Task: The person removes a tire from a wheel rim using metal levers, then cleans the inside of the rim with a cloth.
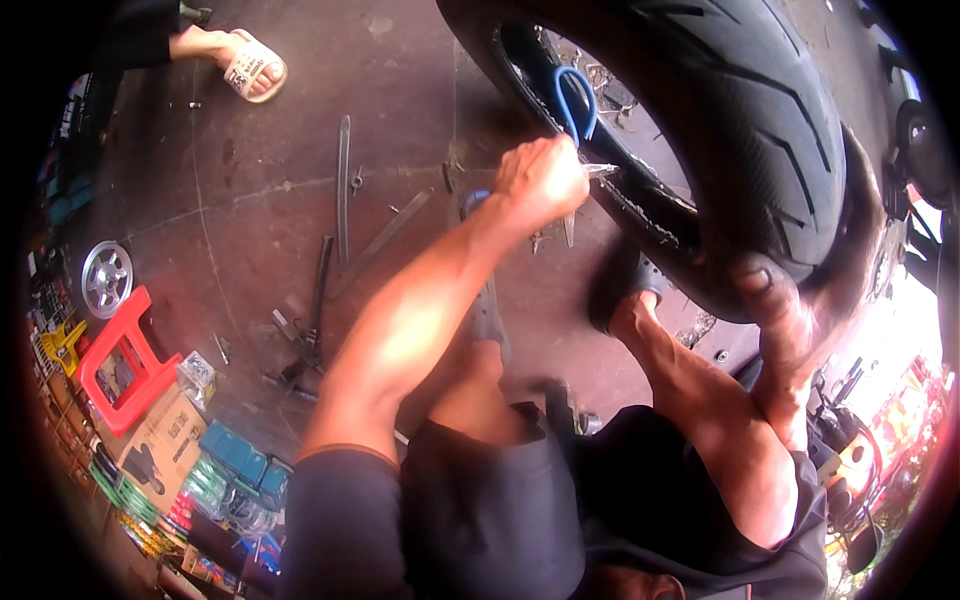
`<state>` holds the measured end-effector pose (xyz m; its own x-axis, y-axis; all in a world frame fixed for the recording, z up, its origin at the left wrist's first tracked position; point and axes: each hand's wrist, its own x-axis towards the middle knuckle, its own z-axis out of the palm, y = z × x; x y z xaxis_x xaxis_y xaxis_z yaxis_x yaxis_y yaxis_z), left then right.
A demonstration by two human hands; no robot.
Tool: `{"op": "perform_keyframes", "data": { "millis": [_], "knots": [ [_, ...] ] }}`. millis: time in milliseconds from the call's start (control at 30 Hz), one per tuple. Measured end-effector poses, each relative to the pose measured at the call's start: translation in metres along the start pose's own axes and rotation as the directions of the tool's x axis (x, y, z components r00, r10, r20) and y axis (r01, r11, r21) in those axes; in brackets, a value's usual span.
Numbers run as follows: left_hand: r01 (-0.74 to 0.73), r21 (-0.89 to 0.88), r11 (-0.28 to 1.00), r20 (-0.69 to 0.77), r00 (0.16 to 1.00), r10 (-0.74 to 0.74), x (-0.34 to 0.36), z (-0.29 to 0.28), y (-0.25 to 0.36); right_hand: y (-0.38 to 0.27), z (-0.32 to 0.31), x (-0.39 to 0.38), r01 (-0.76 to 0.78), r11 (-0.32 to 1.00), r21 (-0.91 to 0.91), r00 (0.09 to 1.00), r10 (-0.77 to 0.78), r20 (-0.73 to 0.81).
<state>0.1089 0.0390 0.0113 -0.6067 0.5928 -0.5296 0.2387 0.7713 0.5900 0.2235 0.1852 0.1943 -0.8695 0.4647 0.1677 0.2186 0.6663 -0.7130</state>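
Observation:
A black motorcycle tyre (775, 130) stands tilted at the upper right, with floor showing through its open middle. My left hand (545, 178) is closed in a fist at the tyre's near inner edge, gripping a pointed metal tool (600, 171) whose tip sticks out to the right. A blue loop (575, 100) rises just above that fist; I cannot tell whether it belongs to the tool. White frayed marks run along the tyre's inner edge. My right hand (800, 310) holds the tyre's lower right side, thumb against the tread and fingers partly hidden behind it.
Long metal tyre levers (344, 190) lie on the reddish floor, with a black hose (322, 290) nearby. At left are a silver wheel (107, 279), a red plastic stool (125, 360) and a cardboard box (165, 445). Another person's sandalled foot (256, 70) is at upper left.

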Motion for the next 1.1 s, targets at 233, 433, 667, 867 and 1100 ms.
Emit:
{"op": "perform_keyframes", "data": {
  "millis": [233,433,667,867,1100],
  "knots": [
    [-0.03,-0.489,0.872,0.171,0.977,0.129,-0.029,0.015,0.011,-0.004,-0.003,0.001,-0.013,0.998,-0.053,1.0,0.014,0.021],
    [-0.127,-0.207,0.97,-0.002,0.992,0.13,-0.026,-0.005,0.0,0.001,-0.006,0.002,-0.004,1.0,-0.012,1.0,0.005,0.007],
    [-0.073,-0.098,0.992,-0.095,0.993,0.064,-0.041,0.001,-0.022,0.002,-0.01,0.009,0.039,0.997,-0.074,0.999,-0.039,0.003],
    [0.117,-0.289,0.95,-0.191,0.966,-0.177,-0.053,0.017,-0.082,-0.001,-0.01,0.014,-0.031,0.994,-0.101,0.999,0.032,0.001],
    [0.119,-0.448,0.886,-0.238,0.94,-0.246,-0.054,0.018,-0.133,-0.007,-0.011,0.016,-0.102,0.993,0.062,0.983,0.091,0.159]
  ]
}}
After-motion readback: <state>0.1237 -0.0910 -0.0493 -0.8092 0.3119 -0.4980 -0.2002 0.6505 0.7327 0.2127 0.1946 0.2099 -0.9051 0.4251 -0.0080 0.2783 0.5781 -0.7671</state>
